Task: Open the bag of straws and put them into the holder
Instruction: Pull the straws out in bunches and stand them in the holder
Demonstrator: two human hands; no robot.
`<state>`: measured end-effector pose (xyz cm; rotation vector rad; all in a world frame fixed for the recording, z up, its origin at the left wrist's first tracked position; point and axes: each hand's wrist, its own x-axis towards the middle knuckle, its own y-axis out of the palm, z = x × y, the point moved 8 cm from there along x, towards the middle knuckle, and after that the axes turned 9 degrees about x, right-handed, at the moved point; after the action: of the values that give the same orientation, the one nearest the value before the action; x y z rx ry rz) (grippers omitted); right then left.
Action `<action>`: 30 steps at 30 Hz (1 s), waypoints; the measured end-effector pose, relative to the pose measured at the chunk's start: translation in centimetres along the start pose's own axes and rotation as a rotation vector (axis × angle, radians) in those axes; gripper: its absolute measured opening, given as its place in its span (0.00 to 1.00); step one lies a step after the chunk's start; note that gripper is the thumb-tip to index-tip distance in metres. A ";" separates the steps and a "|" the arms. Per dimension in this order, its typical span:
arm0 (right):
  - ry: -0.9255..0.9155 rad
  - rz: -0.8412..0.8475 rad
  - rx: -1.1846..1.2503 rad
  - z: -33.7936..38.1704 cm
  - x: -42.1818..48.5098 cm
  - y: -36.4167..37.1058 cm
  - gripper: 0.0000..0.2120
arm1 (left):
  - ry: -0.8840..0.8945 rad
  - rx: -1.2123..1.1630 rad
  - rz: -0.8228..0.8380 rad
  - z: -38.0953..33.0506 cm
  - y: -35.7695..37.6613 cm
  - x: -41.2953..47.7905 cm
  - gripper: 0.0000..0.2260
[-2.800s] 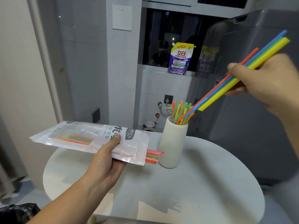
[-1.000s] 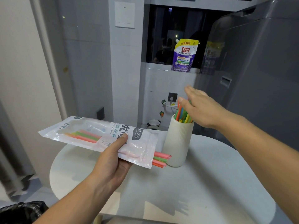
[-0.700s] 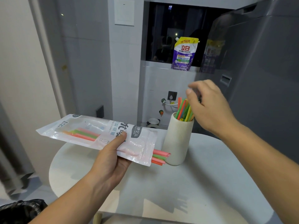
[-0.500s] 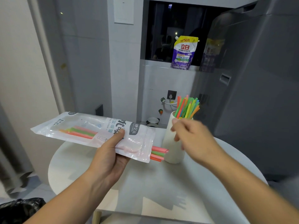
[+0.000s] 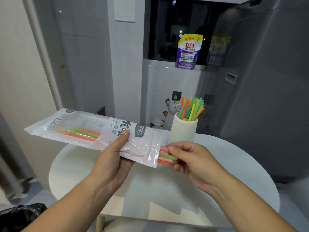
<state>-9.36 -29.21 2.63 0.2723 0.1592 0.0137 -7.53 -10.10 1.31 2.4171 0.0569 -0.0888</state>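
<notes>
**Right hand now at the bag's mouth, on the last straws**

Since half a second ago: right hand (image 5: 192,158) dropped from in front of the holder (image 5: 183,131) down to the open end of the bag (image 5: 93,129). A second ago, flat above the holder's rim; further back, gripping a bunch of straws high to the right. That bunch now in the holder with the rest. Bag much as before, level in the air over the left part of the round white surface (image 5: 225,164), mouth toward the holder.

Right forearm in from the lower right, wrist slightly bent, palm turned left toward the bag. Left forearm in from the lower left, rising to the bag's middle.

Left hand (image 5: 115,158) closed on the bag: thumb pressed on the printed top face, fingers underneath and out of sight. Right hand partly curled, fingertips (image 5: 172,149) closing on the ends of the few pink, green and orange straws (image 5: 164,156) poking out of the bag's mouth; index on top, thumb hidden beneath, so a full pinch cannot be confirmed.

Far ends of those same straws visible through the clear window of the bag. Holder upright on the surface just behind the right hand, full of standing straws (image 5: 192,106) fanning rightward. Purple pouch (image 5: 188,51) on the ledge behind, well apart.
</notes>
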 end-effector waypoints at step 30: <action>-0.034 -0.088 0.565 1.4 0.4 -1.3 0.11 | -0.045 -0.038 -0.089 0.4 -0.6 0.0 0.14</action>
<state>-8.72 -30.83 3.58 0.8289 0.1382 -0.1250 -7.57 -9.94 0.63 2.3736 0.1444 -0.1808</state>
